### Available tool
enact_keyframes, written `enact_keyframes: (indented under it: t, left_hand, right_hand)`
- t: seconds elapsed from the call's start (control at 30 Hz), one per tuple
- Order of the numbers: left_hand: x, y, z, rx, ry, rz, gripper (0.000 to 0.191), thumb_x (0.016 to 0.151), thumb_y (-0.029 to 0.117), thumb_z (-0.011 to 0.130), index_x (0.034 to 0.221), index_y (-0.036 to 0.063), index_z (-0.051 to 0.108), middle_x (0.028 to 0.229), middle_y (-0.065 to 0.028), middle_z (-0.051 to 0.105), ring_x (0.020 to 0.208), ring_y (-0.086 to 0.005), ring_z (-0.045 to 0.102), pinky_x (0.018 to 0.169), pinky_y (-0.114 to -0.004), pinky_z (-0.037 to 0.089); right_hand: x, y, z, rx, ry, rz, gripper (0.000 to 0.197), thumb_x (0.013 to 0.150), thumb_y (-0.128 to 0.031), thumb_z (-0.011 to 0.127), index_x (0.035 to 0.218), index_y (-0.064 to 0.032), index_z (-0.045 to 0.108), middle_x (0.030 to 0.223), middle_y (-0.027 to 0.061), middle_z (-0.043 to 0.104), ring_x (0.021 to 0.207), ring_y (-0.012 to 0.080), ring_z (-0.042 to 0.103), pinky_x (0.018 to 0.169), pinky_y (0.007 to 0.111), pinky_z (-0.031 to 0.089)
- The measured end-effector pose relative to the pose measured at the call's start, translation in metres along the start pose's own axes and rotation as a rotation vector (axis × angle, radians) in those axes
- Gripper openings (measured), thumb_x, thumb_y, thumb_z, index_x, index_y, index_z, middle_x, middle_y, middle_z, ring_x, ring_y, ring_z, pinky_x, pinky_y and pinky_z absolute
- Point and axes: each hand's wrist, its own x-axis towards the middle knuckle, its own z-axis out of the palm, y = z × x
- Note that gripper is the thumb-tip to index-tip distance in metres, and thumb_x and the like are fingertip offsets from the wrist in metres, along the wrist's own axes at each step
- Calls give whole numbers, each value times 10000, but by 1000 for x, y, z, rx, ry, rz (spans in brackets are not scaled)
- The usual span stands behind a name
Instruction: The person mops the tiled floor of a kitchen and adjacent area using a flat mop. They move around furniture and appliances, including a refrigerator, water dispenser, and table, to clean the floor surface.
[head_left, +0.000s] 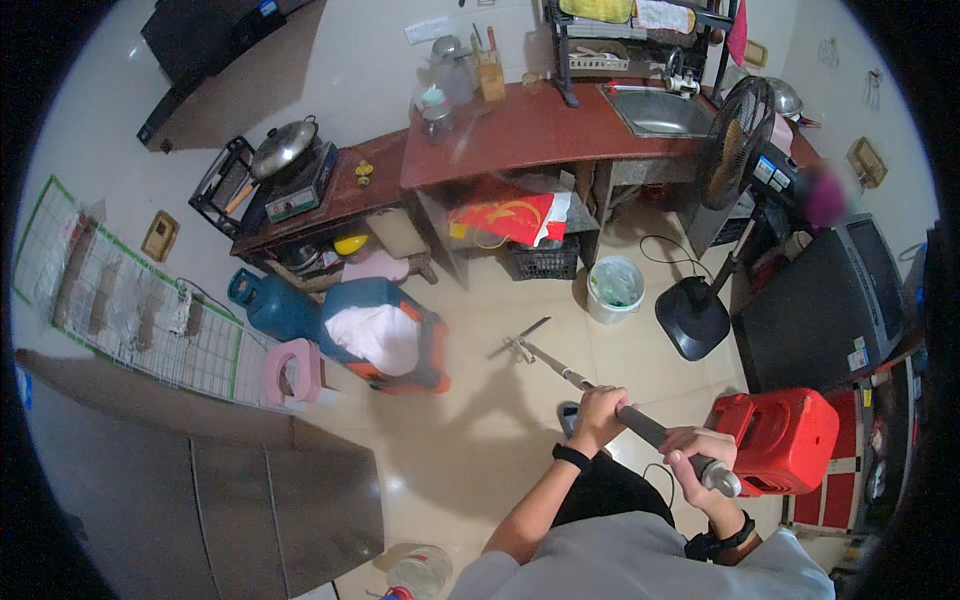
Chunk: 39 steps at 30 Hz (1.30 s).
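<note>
Both my hands grip a long grey pole (643, 426) that slants down to the floor. My left hand (600, 414) closes around its middle. Nearer to my body, my right hand (701, 459) holds the pole just below its rounded metal end (724, 481). At the far end of the pole a thin crossbar head (519, 343) with a metal bracket lies low over the pale tiled floor (480, 300). Whether it touches the tiles I cannot tell. A dark band is on each wrist.
A white bucket (615, 289) with a plastic liner and a pedestal fan (693, 319) stand ahead. On the right is a red plastic stool (795, 442). A blue gas cylinder (281, 311), a blue and orange container (431, 337) and a large bottle (420, 571) stand left.
</note>
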Motion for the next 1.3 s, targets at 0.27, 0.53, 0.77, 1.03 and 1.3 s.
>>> enact_keyframes:
  t: [0.27, 0.53, 0.77, 1.03, 1.3]
  left_hand:
    - [71, 5, -9, 21, -69, -29, 316, 802, 187, 703, 651, 19, 482, 622, -162, 520, 633, -360, 514, 588, -449, 397]
    - [127, 27, -36, 43, -18, -75, 351, 849, 225, 692, 659, 14, 486, 646, -163, 511, 643, -354, 498, 597, -439, 392]
    - [155, 3, -29, 228, 1, -61, 344, 861, 230, 664, 645, 34, 483, 651, -144, 529, 668, -358, 522, 623, -445, 392]
    - [184, -10, -37, 233, 13, -63, 291, 862, 264, 651, 678, 68, 540, 645, -143, 544, 656, -362, 549, 599, -464, 397]
    - [195, -14, -73, 252, 466, -70, 277, 837, 187, 669, 638, 51, 534, 630, -134, 547, 641, -355, 548, 592, -456, 406]
  right_hand:
    - [95, 32, -47, 120, -168, -233, 164, 737, -1, 679, 630, -58, 569, 617, 70, 637, 617, 225, 674, 670, 376, 583]
    - [182, 68, -51, 459, -319, -469, 205, 665, 23, 707, 604, -59, 529, 600, 68, 618, 530, 215, 648, 550, 348, 581]
    - [215, 89, -56, 600, -327, -524, 206, 645, 44, 712, 609, -42, 528, 590, 83, 605, 489, 216, 617, 470, 309, 538]
    - [251, 99, -53, 661, -267, -555, 183, 625, 75, 684, 619, -20, 527, 526, 80, 558, 408, 212, 557, 397, 318, 484]
    - [306, 81, -19, 730, -347, -636, 216, 624, 95, 654, 647, -39, 487, 509, 64, 537, 390, 216, 543, 378, 327, 465]
